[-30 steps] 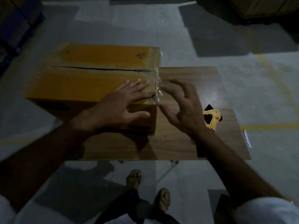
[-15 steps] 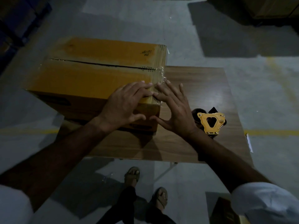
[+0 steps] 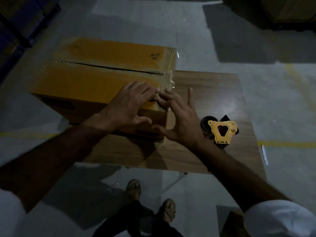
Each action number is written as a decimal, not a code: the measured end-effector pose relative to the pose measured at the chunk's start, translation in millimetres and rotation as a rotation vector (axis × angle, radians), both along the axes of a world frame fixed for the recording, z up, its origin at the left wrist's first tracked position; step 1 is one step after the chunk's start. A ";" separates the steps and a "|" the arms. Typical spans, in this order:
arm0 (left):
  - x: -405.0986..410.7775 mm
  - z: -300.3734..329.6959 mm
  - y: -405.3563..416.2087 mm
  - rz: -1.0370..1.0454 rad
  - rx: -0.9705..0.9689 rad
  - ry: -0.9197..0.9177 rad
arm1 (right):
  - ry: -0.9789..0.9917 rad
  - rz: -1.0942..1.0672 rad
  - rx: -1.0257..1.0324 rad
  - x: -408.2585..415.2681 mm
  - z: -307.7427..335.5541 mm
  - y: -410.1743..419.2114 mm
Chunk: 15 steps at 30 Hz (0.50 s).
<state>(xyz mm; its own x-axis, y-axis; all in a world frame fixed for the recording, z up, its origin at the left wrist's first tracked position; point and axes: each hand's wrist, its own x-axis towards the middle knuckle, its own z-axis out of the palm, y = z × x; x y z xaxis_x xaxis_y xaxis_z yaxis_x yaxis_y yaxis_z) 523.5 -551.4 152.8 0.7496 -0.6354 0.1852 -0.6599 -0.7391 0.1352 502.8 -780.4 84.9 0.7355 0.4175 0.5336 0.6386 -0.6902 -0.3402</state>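
On the wooden table (image 3: 213, 93), the cardboard box (image 3: 95, 86) sits at the left end, with clear tape (image 3: 171, 81) wrapped over its right edge. The left hand (image 3: 130, 106) lies flat on the lid. The right hand (image 3: 181, 120) is splayed too, fingertips at that corner, gripping nothing. I'd rub firmly outward from the seam so the tape beds down without bubbles. The tape dispenser (image 3: 220, 130) is parked nearby.

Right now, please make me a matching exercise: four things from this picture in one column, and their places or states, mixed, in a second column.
Column A:
1 left hand
2 right hand
3 tape dispenser
4 cardboard box

Column B:
a yellow, lying on the table
b fingers spread at the box's right end
c dark seam along its top
d resting on the box top

Pairs: 1-d; 2-b; 3-a; 4-c
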 end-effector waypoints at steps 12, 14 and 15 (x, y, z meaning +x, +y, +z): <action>-46.6 16.7 94.7 -0.132 -0.083 0.187 | -0.119 -0.108 0.190 -65.0 6.5 108.9; -47.1 8.6 95.8 -0.107 -0.111 0.165 | -0.150 -0.154 0.200 -64.2 5.4 115.9; -45.7 5.6 95.8 -0.097 -0.114 0.152 | -0.156 -0.171 0.188 -64.2 5.3 117.0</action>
<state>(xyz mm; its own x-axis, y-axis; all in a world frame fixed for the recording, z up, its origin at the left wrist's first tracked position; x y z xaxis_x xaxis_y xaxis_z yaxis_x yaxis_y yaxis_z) 477.8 -455.6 158.3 0.7109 -0.6872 0.1491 -0.6927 -0.6477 0.3173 438.6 -663.3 90.2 0.6900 0.1779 0.7016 0.5729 -0.7266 -0.3792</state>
